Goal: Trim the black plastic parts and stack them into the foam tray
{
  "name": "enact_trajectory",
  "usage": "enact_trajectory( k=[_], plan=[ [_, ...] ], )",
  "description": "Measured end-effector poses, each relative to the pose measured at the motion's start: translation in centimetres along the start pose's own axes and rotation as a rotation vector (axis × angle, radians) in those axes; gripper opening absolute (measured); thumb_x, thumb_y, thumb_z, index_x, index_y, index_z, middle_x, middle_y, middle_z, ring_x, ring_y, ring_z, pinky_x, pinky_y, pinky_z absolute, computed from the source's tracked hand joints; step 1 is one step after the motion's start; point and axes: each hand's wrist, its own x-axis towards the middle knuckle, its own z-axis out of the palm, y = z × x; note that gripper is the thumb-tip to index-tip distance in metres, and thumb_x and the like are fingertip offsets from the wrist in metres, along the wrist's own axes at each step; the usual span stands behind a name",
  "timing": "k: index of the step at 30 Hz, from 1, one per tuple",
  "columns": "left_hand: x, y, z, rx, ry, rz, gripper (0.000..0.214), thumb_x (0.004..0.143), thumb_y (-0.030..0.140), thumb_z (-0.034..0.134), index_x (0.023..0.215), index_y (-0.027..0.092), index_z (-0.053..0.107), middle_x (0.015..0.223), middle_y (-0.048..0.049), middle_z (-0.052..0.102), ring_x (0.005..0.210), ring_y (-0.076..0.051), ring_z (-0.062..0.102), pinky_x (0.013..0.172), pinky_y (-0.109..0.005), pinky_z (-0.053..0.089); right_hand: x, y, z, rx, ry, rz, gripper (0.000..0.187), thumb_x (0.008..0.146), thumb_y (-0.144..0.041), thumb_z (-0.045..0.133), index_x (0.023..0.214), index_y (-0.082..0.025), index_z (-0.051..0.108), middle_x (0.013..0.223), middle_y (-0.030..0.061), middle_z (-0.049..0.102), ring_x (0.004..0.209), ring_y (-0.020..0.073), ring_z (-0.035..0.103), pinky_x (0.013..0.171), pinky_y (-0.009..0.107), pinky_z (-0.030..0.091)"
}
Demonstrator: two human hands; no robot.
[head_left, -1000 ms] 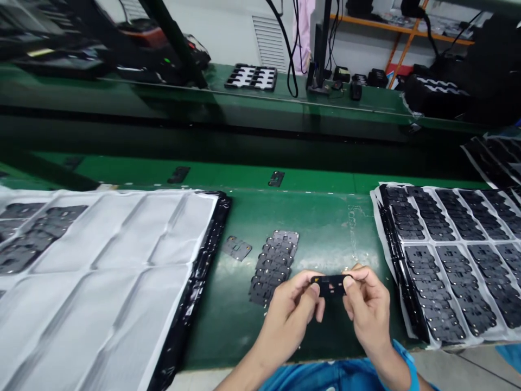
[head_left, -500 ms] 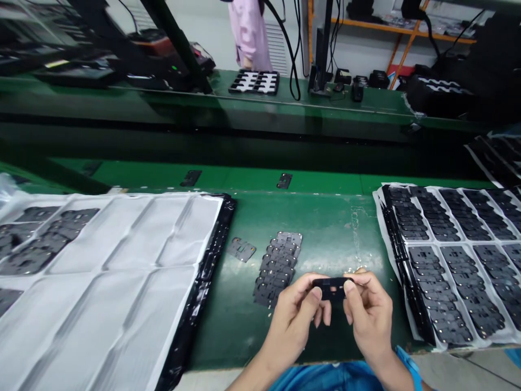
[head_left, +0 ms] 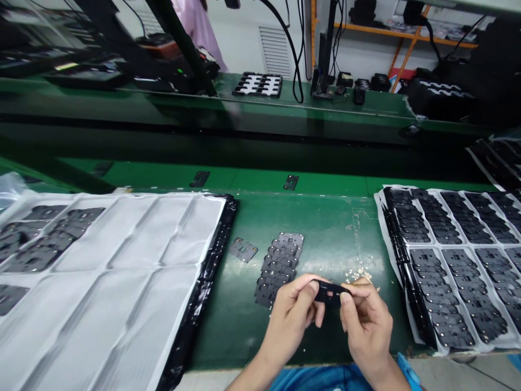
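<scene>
My left hand and my right hand pinch the two ends of a small flat black part just above the green bench. Fingers of both hands are closed on it. Right behind my left hand lies an overlapping row of similar dark parts, with a single loose part to its left. Pale crumbs lie on the bench beside my right hand.
A large white-lined tray with a few dark parts fills the left. A tray packed with rows of black parts sits at the right. Two small parts ride the belt behind. A person in pink stands beyond the far bench.
My hands have tilted the black part and lowered it slightly. The view has shifted a little, and the person in pink has moved leftward in the background.
</scene>
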Motion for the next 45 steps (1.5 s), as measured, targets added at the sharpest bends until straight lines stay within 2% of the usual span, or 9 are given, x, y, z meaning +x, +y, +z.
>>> enact_trajectory(
  k=[7, 13, 17, 22, 26, 29, 33, 38, 45],
  plan=[
    [-1.2, -0.5, -0.1, 0.102, 0.118, 0.106, 0.046, 0.101, 0.053, 0.052, 0.084, 0.017, 0.074, 0.049, 0.0029, 0.054, 0.045, -0.013, 0.046, 0.047, -0.024, 0.035, 0.9, -1.5, 0.8, 0.184, -0.087, 0.247, 0.032, 0.101, -0.05, 0.066, 0.09, -0.02, 0.063, 0.05, -0.0104, 0.044, 0.035, 0.0064, 0.039, 0.036, 0.017, 0.029],
    [-2.1, 0.0, -0.6, 0.191, 0.075, 0.182, 0.039, 0.105, 0.044, 0.05, 0.094, 0.018, 0.076, 0.056, 0.003, 0.056, 0.05, -0.014, 0.051, 0.053, -0.023, 0.042, 0.8, -1.1, 1.3, 0.261, -0.084, 0.326, 0.04, 0.096, -0.055, 0.07, 0.082, -0.022, 0.054, 0.058, -0.0103, 0.043, 0.04, 0.0036, 0.026, 0.038, 0.016, 0.019],
    [-3.0, -0.7, -2.2, 0.245, 0.073, 0.203, 0.03, 0.104, 0.037, 0.054, 0.096, 0.018, 0.077, 0.078, -0.0019, 0.065, 0.063, -0.014, 0.062, 0.059, -0.022, 0.05, 0.2, -0.2, 1.7, 0.21, -0.171, 0.373, 0.036, 0.097, -0.05, 0.068, 0.08, -0.022, 0.054, 0.06, -0.0097, 0.042, 0.044, 0.0054, 0.026, 0.042, 0.018, 0.022],
    [-4.6, -1.9, -7.3, 0.48, 0.131, 0.2, 0.02, 0.1, 0.033, 0.06, 0.102, 0.02, 0.076, 0.09, -0.0048, 0.073, 0.078, -0.019, 0.071, 0.071, -0.026, 0.058, 0.3, 0.3, 0.5, -0.191, -0.385, 0.186, 0.014, 0.101, -0.029, 0.062, 0.106, -0.021, 0.073, 0.082, 0.001, 0.063, 0.056, 0.0113, 0.049, 0.055, 0.024, 0.042],
    [-4.6, -2.2, -11.1, 0.738, 0.133, 0.263, 0.023, 0.102, 0.035, 0.057, 0.102, 0.022, 0.075, 0.09, -0.0049, 0.073, 0.082, -0.021, 0.073, 0.075, -0.029, 0.059, 1.3, 1.0, -1.3, -0.447, -0.447, 0.015, 0.023, 0.095, -0.015, 0.066, 0.115, -0.024, 0.073, 0.116, 0.008, 0.069, 0.072, 0.0168, 0.062, 0.068, 0.031, 0.055],
    [-4.0, -2.9, -12.6, 0.919, 0.157, 0.318, 0.031, 0.105, 0.042, 0.052, 0.113, 0.022, 0.074, 0.102, -0.0073, 0.071, 0.08, -0.021, 0.073, 0.074, -0.032, 0.062, 1.6, 1.6, -1.7, -0.602, -0.578, -0.029, 0.047, 0.084, -0.001, 0.074, 0.124, -0.024, 0.07, 0.136, 0.0108, 0.065, 0.116, 0.0301, 0.065, 0.098, 0.045, 0.057],
    [-3.8, -4.7, -13.4, 1.155, 0.232, 0.366, 0.05, 0.102, 0.058, 0.053, 0.133, 0.021, 0.064, 0.123, -0.0124, 0.067, 0.094, -0.027, 0.077, 0.081, -0.039, 0.066, 2.0, 1.8, -1.5, -0.803, -0.69, -0.033, 0.066, 0.077, 0.01, 0.076, 0.135, -0.02, 0.065, 0.151, 0.0145, 0.056, 0.133, 0.0382, 0.055, 0.109, 0.058, 0.052],
    [-3.4, -6.2, -13.7, 1.252, 0.195, 0.429, 0.052, 0.105, 0.061, 0.045, 0.136, 0.022, 0.06, 0.124, -0.0124, 0.067, 0.105, -0.031, 0.077, 0.087, -0.042, 0.066, 3.0, 1.4, -1.2, -0.891, -0.747, -0.034, 0.052, 0.076, 0.01, 0.08, 0.119, -0.017, 0.069, 0.142, 0.0148, 0.061, 0.123, 0.0379, 0.058, 0.102, 0.059, 0.055],
    [-0.5, -4.9, -12.3, 1.228, 0.191, 0.382, 0.049, 0.106, 0.057, 0.043, 0.134, 0.021, 0.06, 0.125, -0.0131, 0.066, 0.1, -0.03, 0.076, 0.082, -0.041, 0.067, 3.8, 0.4, -0.7, -0.934, -0.778, 0.003, 0.039, 0.076, 0.002, 0.089, 0.102, -0.016, 0.066, 0.119, 0.0117, 0.066, 0.108, 0.0333, 0.06, 0.089, 0.051, 0.055]
  ],
)
